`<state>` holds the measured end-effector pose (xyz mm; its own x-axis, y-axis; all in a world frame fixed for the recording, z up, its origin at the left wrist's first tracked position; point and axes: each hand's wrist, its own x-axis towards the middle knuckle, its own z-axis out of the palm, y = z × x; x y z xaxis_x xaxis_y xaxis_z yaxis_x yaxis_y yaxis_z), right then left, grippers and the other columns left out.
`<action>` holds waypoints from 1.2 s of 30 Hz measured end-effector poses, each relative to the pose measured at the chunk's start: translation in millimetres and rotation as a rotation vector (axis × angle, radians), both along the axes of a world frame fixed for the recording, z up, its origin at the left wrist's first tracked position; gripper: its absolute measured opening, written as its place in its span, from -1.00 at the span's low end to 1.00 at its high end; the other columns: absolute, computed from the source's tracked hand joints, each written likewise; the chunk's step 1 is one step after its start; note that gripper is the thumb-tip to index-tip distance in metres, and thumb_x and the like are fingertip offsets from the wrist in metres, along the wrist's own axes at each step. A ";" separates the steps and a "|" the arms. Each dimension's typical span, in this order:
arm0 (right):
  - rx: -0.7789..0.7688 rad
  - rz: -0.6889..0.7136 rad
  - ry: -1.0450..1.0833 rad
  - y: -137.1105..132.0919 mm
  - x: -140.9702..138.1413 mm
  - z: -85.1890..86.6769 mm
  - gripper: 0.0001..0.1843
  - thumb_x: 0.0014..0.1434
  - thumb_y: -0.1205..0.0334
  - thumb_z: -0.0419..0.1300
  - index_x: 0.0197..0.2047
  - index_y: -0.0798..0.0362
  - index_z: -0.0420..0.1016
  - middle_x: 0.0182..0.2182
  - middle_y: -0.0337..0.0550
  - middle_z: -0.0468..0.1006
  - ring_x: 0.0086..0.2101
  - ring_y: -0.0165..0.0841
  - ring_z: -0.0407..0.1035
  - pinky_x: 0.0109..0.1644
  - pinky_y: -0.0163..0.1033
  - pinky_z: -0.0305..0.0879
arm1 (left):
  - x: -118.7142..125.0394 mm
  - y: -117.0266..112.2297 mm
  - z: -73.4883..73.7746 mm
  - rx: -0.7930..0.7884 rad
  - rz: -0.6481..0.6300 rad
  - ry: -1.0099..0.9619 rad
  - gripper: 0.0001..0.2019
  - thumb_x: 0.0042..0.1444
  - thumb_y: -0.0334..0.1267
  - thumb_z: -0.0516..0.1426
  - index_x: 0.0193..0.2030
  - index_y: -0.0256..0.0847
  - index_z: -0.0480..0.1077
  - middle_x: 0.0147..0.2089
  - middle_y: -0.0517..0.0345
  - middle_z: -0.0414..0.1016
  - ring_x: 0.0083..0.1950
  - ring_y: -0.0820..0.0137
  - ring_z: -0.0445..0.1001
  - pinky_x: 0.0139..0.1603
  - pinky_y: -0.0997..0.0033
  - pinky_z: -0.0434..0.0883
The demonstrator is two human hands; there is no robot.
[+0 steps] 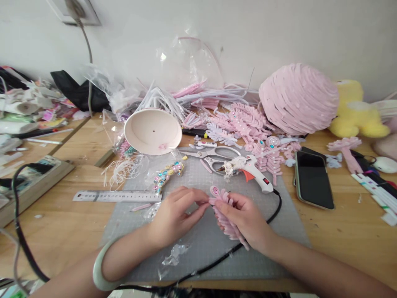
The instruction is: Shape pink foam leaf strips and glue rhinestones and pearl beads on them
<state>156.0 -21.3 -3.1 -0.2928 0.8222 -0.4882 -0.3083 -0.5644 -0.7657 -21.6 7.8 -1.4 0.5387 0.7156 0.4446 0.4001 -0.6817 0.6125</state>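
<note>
A pink pipe-cleaner feather (228, 223) with a pink gem near its top is held over the grey cutting mat (139, 244). My right hand (248, 221) is closed around its right side, thumb on top. From the left, thumb and forefinger of my left hand (176, 213) pinch the feather's edge just below the gem; the fingertips partly hide what they grip. Beyond my hands lie a white glue gun (259, 176) with an orange trigger and a pair of grey-handled scissors (214, 157). A jewelled strip (167, 176) rests beside my left hand.
A steel ruler (118, 196) and tangled white cord (124, 169) lie left. Behind stand an oval cream bowl (151, 128), a pile of pipe-cleaner feathers (242, 120) and a large pink wrapped form (297, 99). The phone (313, 178) is right. A black cable (217, 258) crosses the mat.
</note>
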 end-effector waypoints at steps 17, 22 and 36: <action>0.085 -0.141 -0.219 -3.0 -3.2 2.0 -0.52 -0.17 -0.20 0.31 -0.54 0.09 0.40 -0.59 -0.31 0.28 -0.58 -0.50 0.17 -0.55 -0.37 0.20 | 6.2 -6.4 0.0 -0.320 0.117 -0.206 -0.91 0.13 -0.35 0.12 -0.28 -0.17 0.23 -0.22 0.14 0.51 -0.26 0.42 0.47 -0.20 0.38 0.34; 0.222 -0.098 -0.287 -0.8 -0.4 -3.5 -0.66 -0.05 -0.05 0.29 -0.48 0.09 0.48 -0.55 -0.27 0.39 -0.47 -0.43 0.24 -0.41 -0.35 0.21 | 14.0 -5.5 -2.5 -1.036 -0.091 -0.428 -0.68 0.09 -0.01 0.16 -0.24 -0.23 0.26 -0.35 0.17 0.43 -0.34 0.42 0.43 -0.32 0.45 0.36; 0.256 0.010 -0.239 11.4 12.0 5.6 -0.74 -0.04 0.04 0.32 -0.49 0.08 0.53 -0.60 -0.27 0.50 -0.53 -0.44 0.38 -0.39 -0.32 0.32 | 15.6 -2.5 0.8 -1.241 -0.061 -0.520 -0.70 0.02 -0.05 0.23 -0.32 -0.25 0.31 -0.38 0.24 0.40 -0.36 0.49 0.36 -0.32 0.54 0.28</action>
